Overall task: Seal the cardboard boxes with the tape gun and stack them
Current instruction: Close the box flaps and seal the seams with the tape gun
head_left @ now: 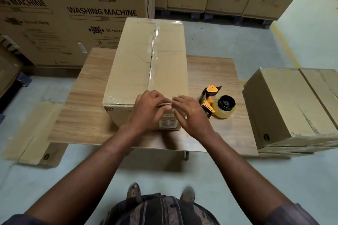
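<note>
Head view. The cardboard box (146,56) stands on the wooden table (87,100), its long side running away from me. A clear tape strip (152,71) follows its centre seam from far edge to near edge, so I judge the top seal on this box as laid.

My operator's left hand (148,113) and right hand (192,115) lie side by side on the box's near top edge. The fingers are stretched flat and press where the tape turns down onto the front face. Neither hand grips anything. I read this as rubbing down the tape end.

The tape gun (217,104) lies on its side on the table, just right of the box's near corner, with nobody touching it.

Right of the box and off the table, a second box (292,107) sits on some lower layer, possibly the stack under way. Left of the box, flattened cardboard (33,133) lies on the floor, likely stock not yet made up.

Left to do, by my estimate: finish pressing, move this box to the stack, then the remaining ones.

Hard to make out:
- The hands cover the tape end, so I cannot confirm it is stuck down.
- The box's underside is hidden, so the bottom seal is unknown.
- The second box is cut off at the picture's right edge. I cannot tell whether its seam is taped or what lies beneath it.
- The label on the box's front face is partly covered.

Behind the box stand large washing machine cartons (73,14), which I take to be outside this job.
</note>
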Motion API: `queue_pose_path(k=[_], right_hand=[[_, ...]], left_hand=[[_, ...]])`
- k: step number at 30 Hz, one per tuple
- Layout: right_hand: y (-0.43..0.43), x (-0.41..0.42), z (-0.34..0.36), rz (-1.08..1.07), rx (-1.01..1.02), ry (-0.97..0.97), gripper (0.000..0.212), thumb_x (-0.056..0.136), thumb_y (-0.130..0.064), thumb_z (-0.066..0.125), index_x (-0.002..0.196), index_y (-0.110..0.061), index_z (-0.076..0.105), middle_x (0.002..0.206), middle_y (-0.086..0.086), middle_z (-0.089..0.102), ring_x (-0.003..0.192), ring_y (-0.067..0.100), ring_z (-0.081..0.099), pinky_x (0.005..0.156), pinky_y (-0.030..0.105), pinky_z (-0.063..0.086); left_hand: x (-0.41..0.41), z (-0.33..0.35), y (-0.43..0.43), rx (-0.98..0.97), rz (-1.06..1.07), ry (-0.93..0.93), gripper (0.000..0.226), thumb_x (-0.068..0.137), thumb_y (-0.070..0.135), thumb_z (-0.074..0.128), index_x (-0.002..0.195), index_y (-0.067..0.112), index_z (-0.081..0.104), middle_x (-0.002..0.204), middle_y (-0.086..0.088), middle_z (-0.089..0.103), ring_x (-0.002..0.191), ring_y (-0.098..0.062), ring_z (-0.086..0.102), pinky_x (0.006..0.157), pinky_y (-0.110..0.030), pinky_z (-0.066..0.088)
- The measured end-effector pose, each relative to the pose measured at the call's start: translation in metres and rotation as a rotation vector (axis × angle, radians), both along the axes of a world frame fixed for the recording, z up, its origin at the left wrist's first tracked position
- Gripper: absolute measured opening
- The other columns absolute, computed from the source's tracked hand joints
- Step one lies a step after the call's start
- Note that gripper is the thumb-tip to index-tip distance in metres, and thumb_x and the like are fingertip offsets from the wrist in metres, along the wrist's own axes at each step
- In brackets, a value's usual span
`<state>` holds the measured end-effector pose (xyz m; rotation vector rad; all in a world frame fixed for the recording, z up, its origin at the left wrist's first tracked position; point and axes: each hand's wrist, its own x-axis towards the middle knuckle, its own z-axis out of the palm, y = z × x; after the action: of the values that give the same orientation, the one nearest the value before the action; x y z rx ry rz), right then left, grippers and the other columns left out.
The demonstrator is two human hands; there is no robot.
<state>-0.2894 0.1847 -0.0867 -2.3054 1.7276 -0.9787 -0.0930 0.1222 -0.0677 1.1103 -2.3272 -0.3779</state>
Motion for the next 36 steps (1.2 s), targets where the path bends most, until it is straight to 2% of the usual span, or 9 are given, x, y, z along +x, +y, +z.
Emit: queue_pose_path(k=[2,4,9,12,15,20,25,30,36], right_hand=[[-0.006,0.009,0.004,-0.021,-0.046,-0.059,0.014,0.091,-0.010,0.076,0.103,-0.004,0.076,0.109,0.009,0.073,0.107,0.026,0.061,0.093,0.035,0.050],[-0.009,0.009,0.004,-0.023,-0.045,-0.099,0.010,0.090,-0.011,0.078,0.098,-0.006,0.076,0.104,0.006,0.071,0.103,0.024,0.060,0.090,0.030,0.049],[0.000,-0.001,-0.006,-0.009,-0.024,-0.059,0.025,0.088,0.003,0.074,0.111,-0.006,0.075,0.114,0.007,0.071,0.108,0.026,0.059,0.098,0.013,0.037],[0.001,0.002,-0.003,-0.029,0.000,-0.065,0.029,0.082,0.003,0.078,0.108,-0.008,0.074,0.112,0.006,0.070,0.106,0.026,0.058,0.095,0.023,0.045],[-0.009,0.020,0.010,-0.093,0.020,-0.016,0.016,0.087,-0.024,0.080,0.098,-0.015,0.072,0.100,0.001,0.065,0.097,0.022,0.056,0.083,0.037,0.046],[-0.022,0.044,0.009,-0.158,0.023,-0.029,0.021,0.086,-0.039,0.079,0.091,-0.020,0.070,0.093,-0.003,0.059,0.089,0.018,0.051,0.076,0.036,0.040],[-0.020,0.041,0.008,-0.129,0.074,0.076,0.033,0.078,-0.033,0.086,0.099,-0.020,0.065,0.099,-0.001,0.057,0.094,0.020,0.049,0.077,0.038,0.039],[-0.035,0.074,0.022,-0.090,0.141,0.066,0.032,0.079,-0.040,0.084,0.098,-0.020,0.066,0.095,-0.002,0.061,0.091,0.022,0.052,0.076,0.037,0.039],[-0.039,0.103,0.013,-0.187,0.176,-0.029,0.025,0.079,-0.040,0.080,0.093,-0.024,0.068,0.088,-0.007,0.058,0.087,0.017,0.048,0.079,0.038,0.041]], left_hand=[[0.008,0.001,-0.006,-0.002,0.051,0.000,0.014,0.089,0.033,0.075,0.103,0.030,0.074,0.094,0.008,0.062,0.091,-0.017,0.053,0.080,-0.038,0.043],[0.018,-0.001,-0.009,0.006,0.043,-0.006,0.013,0.089,0.034,0.074,0.102,0.030,0.073,0.092,0.008,0.061,0.089,-0.018,0.054,0.079,-0.040,0.043],[0.033,-0.008,-0.009,-0.013,-0.033,-0.057,0.031,0.085,0.023,0.077,0.114,0.033,0.070,0.097,0.008,0.059,0.090,-0.018,0.051,0.077,-0.034,0.032],[0.045,-0.004,-0.009,0.084,-0.096,-0.145,0.055,0.078,0.028,0.082,0.127,0.039,0.061,0.111,0.012,0.056,0.103,-0.014,0.048,0.085,-0.035,0.030],[0.057,0.005,-0.015,0.147,-0.130,-0.090,0.046,0.084,0.049,0.071,0.128,0.037,0.061,0.115,0.014,0.058,0.108,-0.009,0.049,0.092,-0.036,0.031],[0.090,0.000,-0.027,0.102,0.000,-0.049,0.033,0.086,0.028,0.076,0.116,0.036,0.066,0.108,0.015,0.061,0.103,-0.015,0.055,0.090,-0.041,0.037],[0.102,0.000,-0.026,0.143,-0.103,-0.079,0.055,0.079,0.006,0.078,0.124,0.034,0.064,0.117,0.014,0.057,0.109,-0.013,0.050,0.094,-0.036,0.032],[0.123,0.005,-0.035,0.089,-0.057,-0.057,0.039,0.083,0.038,0.077,0.121,0.034,0.065,0.112,0.015,0.059,0.107,-0.012,0.051,0.092,-0.036,0.032],[0.150,0.001,-0.042,0.045,-0.008,-0.018,0.030,0.083,0.028,0.080,0.110,0.032,0.070,0.102,0.014,0.058,0.099,-0.012,0.050,0.091,-0.037,0.034]])
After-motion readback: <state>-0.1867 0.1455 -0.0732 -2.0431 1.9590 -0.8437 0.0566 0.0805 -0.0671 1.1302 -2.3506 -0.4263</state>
